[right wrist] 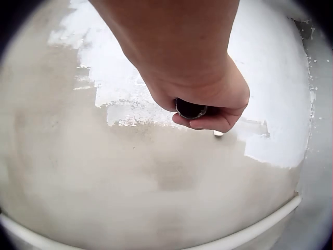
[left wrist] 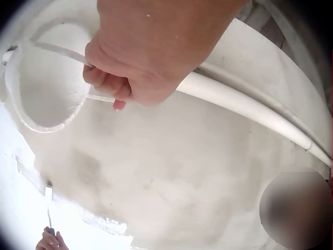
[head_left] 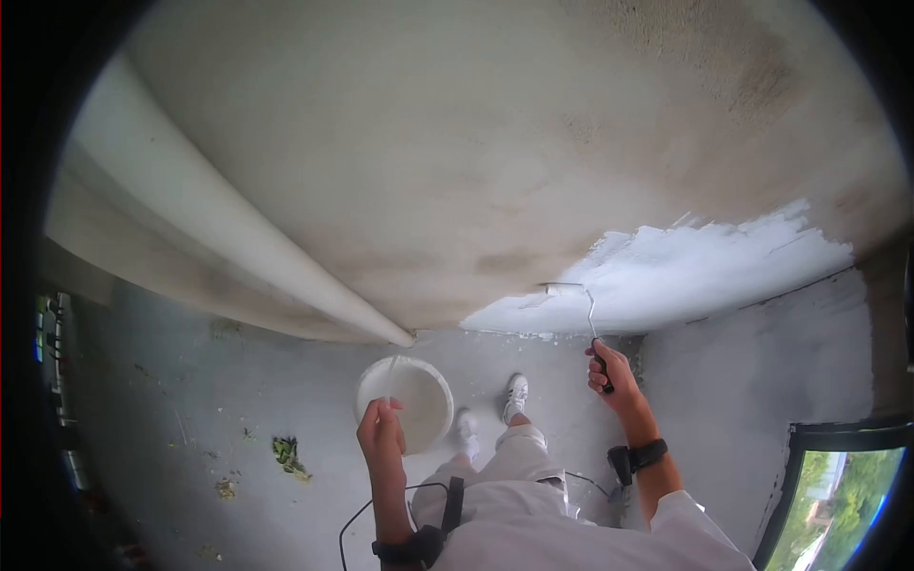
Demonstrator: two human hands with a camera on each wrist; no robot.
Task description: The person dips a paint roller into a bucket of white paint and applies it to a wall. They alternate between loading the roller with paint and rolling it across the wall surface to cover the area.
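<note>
My right hand [head_left: 617,377] grips the black handle [head_left: 602,369] of a small paint roller [head_left: 566,288]. The roller's sleeve lies at the lower wall, on the left part of the white paint [head_left: 700,271]. In the right wrist view, the handle's round butt end [right wrist: 190,110] pokes out of the fist, and a bit of the sleeve [right wrist: 218,133] shows beyond the fingers. My left hand [head_left: 383,426] holds a white bucket [head_left: 430,409] by its bail handle [left wrist: 65,51], fingers curled round it. The bucket hangs open side up; pale, whitish residue coats its inside [left wrist: 47,86].
A white pipe [head_left: 257,233] runs down the wall's left side to the floor. Bare beige wall [head_left: 409,143] spreads above the paint. Leaves [head_left: 288,458] lie on the grey floor [head_left: 190,381]. At the right are a grey side wall [head_left: 752,362] and a dark-framed window [head_left: 847,504].
</note>
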